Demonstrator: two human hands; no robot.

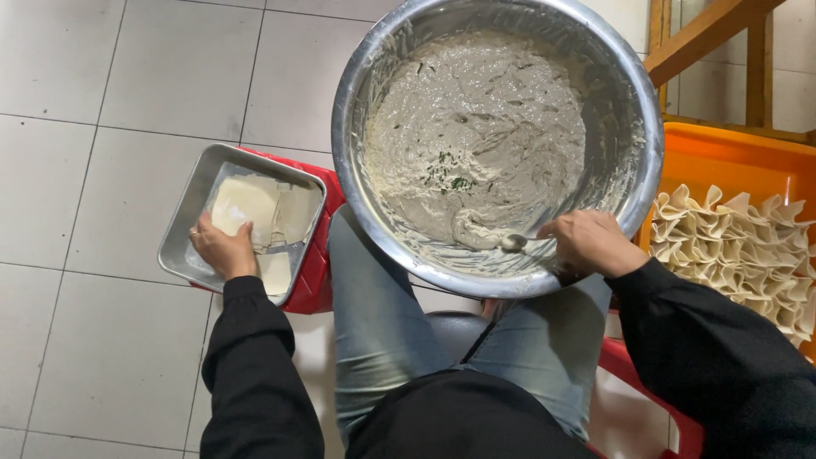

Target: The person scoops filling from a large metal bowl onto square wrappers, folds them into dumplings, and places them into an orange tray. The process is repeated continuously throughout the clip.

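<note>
Here the right hand (591, 245) is closed around the handle of a spoon (515, 242), whose bowl lies at the hand's nine o'clock, dipped in the grey, herb-flecked filling (476, 140) at the near edge of the big steel bowl (361, 68). The spoon's long axis runs roughly nine to three, across the person's lap, where the bowl rests on the knees. The left hand (223, 248) is well apart, at about eight o'clock from the bowl, reaching into a metal tray (183, 225) set on a red stool (316, 272); its fingers lie on the pale square wrappers (246, 204), which sit at the hand's one o'clock (whether a sheet is actually pinched I cannot tell). So the wrappers belong to the left hand, the filling to the right. At three o'clock, an orange crate (731, 157) holds rows of folded dumplings (735, 246), nearest the right arm.
</note>
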